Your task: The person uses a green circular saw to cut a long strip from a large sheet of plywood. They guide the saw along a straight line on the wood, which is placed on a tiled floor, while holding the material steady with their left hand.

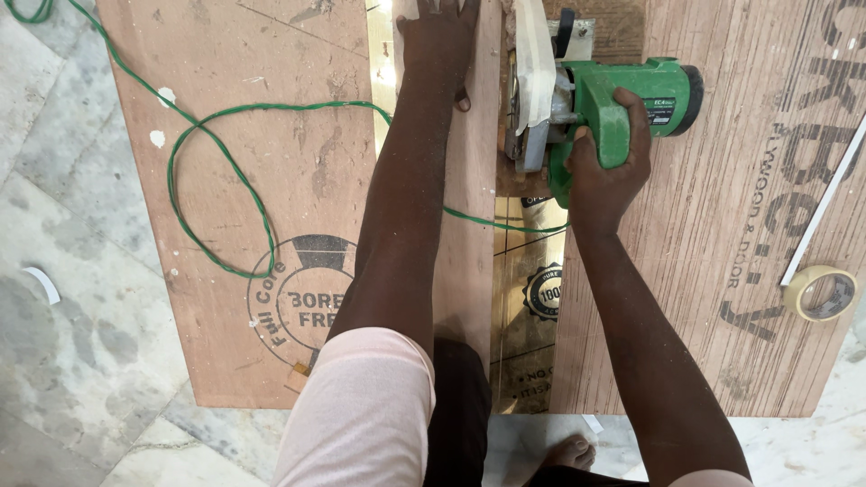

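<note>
The fingers of the right hand (606, 158) are wrapped shut around the grip of a green power saw (595, 108), thumb on the near side, knuckles toward three o'clock. The saw sits at about one o'clock from the middle of the view, its motor housing pointing to three o'clock and its blade guard (534, 81) to nine o'clock, down on the work.

The left hand (437, 41), at twelve o'clock, lies flat with fingers spread, palm pressing on a narrow wooden strip (469, 225) that runs from six to twelve o'clock; it grips nothing. The fingertips run off the top edge.

Just to the three o'clock side of the strip lies a shiny gold sheet (528, 298), and the blade stands at its far end, against the strip's edge. Both rest on broad plywood boards (271, 180).

This looks like a straight cut in progress, with the strip serving as a fence. Going on would call for steady downward pressure on the strip and an even push of the saw toward twelve o'clock.

The saw's green cord (216, 153) loops across the board at nine o'clock and passes under the left forearm, close to the cutting line. A roll of tape (821, 293) lies at four o'clock beside a thin white rod (825, 203).
</note>
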